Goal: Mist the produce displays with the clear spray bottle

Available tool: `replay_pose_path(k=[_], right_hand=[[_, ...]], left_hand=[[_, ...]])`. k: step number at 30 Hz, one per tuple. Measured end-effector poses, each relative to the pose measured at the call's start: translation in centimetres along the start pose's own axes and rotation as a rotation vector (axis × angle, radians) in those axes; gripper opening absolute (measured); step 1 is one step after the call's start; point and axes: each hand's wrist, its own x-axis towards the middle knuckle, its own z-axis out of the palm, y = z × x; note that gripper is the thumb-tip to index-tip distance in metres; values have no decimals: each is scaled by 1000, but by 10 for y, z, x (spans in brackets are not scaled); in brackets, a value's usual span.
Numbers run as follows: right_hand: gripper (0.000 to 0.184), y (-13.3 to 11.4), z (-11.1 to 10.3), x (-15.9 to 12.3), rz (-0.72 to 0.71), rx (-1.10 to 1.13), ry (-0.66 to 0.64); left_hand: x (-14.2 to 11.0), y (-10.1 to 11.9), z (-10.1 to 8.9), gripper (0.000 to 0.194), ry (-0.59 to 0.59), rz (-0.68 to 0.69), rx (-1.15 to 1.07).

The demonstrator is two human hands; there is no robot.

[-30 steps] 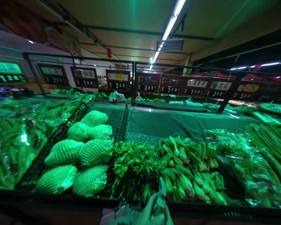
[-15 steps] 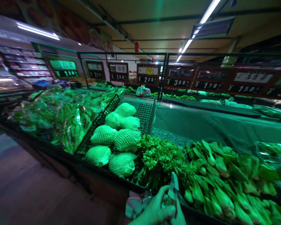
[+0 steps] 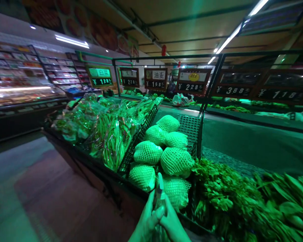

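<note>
Holds a clear plastic-wrapped item (image 3: pixel 160 193) in closed left hand (image 3: pixel 146 219) and right hand (image 3: pixel 172 220), before foam-netted produce (image 3: pixel 176 161) in a black crate (image 3: pixel 190 126), with bagged greens (image 3: pixel 114 141) left and leafy herbs (image 3: pixel 224 191) right.

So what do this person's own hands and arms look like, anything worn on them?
The left hand and right hand are ordinary human ones, bare, with no gloves. No sleeve, cable or printed marking shows on them or the short stretch of forearm in view. Rings are too hard to make out.
</note>
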Motion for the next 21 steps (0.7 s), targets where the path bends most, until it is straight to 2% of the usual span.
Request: replay_pose_path(k=[3, 5, 9, 12, 16, 21], right_hand=[[65, -11, 44, 14, 37, 69, -94], [65, -14, 64, 21, 52, 96, -136], [58, -12, 80, 26, 43, 103, -179], [52, -12, 73, 22, 25, 129, -110], [49, -1, 44, 11, 5, 52, 42], [73, 29, -6, -17, 37, -13, 362]], left_hand=[[-10, 24, -35, 81, 106, 23, 66], [-15, 31, -52, 80, 180, 8, 88], [-16, 31, -68, 87, 219, -9, 96], [-9, 26, -63, 93, 170, -23, 83], [4, 18, -42, 95, 0, -28, 77], [16, 7, 2, 109, -342, -146, 69]])
